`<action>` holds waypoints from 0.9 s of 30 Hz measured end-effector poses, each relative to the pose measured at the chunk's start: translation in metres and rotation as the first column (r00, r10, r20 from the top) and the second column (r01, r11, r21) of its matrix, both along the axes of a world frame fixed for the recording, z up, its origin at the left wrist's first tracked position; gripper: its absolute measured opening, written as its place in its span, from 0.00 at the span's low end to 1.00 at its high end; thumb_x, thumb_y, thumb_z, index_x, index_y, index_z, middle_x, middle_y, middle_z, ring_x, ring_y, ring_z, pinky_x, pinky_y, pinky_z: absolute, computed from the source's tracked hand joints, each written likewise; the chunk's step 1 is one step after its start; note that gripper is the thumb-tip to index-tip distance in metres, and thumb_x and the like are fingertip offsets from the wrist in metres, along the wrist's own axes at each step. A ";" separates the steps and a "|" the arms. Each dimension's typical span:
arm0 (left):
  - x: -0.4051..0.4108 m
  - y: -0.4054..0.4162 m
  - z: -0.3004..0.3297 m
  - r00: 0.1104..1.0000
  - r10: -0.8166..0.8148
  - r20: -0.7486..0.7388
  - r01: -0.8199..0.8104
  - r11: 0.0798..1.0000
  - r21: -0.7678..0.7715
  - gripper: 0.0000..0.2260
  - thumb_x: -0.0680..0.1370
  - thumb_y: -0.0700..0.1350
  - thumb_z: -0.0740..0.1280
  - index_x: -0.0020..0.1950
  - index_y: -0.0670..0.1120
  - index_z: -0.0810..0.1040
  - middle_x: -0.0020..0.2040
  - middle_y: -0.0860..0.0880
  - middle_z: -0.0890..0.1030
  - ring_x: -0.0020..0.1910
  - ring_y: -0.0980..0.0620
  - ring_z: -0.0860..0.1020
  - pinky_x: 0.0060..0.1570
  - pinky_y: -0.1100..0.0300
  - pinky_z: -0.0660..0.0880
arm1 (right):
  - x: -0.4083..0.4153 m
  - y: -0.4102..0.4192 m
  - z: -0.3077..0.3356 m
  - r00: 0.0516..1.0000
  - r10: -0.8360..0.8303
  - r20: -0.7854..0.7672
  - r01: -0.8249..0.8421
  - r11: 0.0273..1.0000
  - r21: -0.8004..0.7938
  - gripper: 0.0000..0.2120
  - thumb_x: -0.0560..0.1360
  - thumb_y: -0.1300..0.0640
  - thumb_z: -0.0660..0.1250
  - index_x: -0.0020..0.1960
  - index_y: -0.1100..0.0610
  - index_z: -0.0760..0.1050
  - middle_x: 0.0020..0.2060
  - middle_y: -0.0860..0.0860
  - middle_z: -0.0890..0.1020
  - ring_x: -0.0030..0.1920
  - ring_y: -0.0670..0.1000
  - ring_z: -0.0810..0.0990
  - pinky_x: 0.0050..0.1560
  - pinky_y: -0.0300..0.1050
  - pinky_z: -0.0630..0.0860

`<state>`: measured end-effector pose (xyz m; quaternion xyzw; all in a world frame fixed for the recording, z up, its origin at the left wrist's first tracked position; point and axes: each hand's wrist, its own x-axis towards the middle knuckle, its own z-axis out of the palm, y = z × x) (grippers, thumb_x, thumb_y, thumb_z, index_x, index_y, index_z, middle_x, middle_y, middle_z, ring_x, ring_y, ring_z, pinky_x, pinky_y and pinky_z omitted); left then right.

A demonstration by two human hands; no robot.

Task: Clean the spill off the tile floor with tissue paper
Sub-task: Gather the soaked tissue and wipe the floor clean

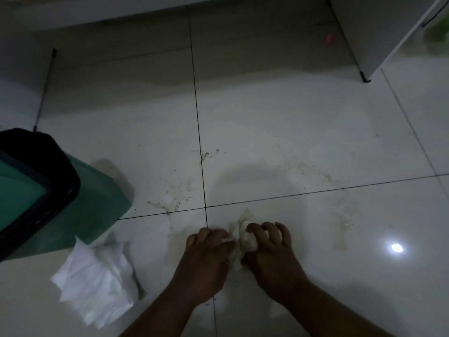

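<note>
A crumpled, stained wad of tissue paper (244,235) lies on the white tile floor (267,132) near the crossing of the grout lines. My left hand (206,259) and my right hand (272,249) both press on it with curled fingers, side by side. Brownish spill smears (170,203) and dark specks spread left of the grout line. Fainter streaks (315,171) run to the right, and another smear (342,229) sits right of my right hand.
A green bin with a black rim (60,190) stands at the left. A pile of clean white tissues (97,285) lies in front of it. White cabinets line the far edge, with one corner (364,76) at the upper right. A light glare (396,248) reflects on the tile.
</note>
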<state>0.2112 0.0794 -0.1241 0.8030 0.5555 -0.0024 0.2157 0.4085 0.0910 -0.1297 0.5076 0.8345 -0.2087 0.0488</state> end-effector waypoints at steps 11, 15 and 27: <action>0.016 -0.001 -0.019 0.995 0.099 0.011 -0.099 0.994 -0.046 0.26 0.67 0.53 0.76 0.65 0.56 0.76 0.53 0.55 0.79 0.51 0.50 0.77 0.48 0.54 0.76 | 0.042 -0.009 0.000 0.944 -0.318 -0.085 0.275 0.903 -0.330 0.21 0.68 0.56 0.70 0.56 0.40 0.68 0.48 0.42 0.69 0.45 0.49 0.77 0.41 0.43 0.74; 0.027 0.011 -0.017 0.996 0.084 0.027 -0.083 0.996 -0.032 0.17 0.70 0.50 0.73 0.58 0.52 0.81 0.48 0.52 0.81 0.46 0.47 0.78 0.43 0.51 0.77 | 0.036 -0.006 -0.001 0.902 -0.417 -0.113 0.369 0.880 -0.300 0.14 0.71 0.58 0.63 0.52 0.43 0.73 0.43 0.43 0.79 0.44 0.48 0.80 0.42 0.41 0.74; 0.026 0.017 -0.029 0.965 0.214 0.150 -0.208 0.976 -0.058 0.15 0.69 0.54 0.67 0.55 0.56 0.79 0.50 0.56 0.77 0.50 0.52 0.73 0.48 0.57 0.71 | -0.022 0.018 0.008 0.636 -0.695 -0.336 0.634 0.718 -0.287 0.20 0.75 0.59 0.67 0.67 0.56 0.73 0.54 0.53 0.81 0.54 0.53 0.80 0.50 0.36 0.71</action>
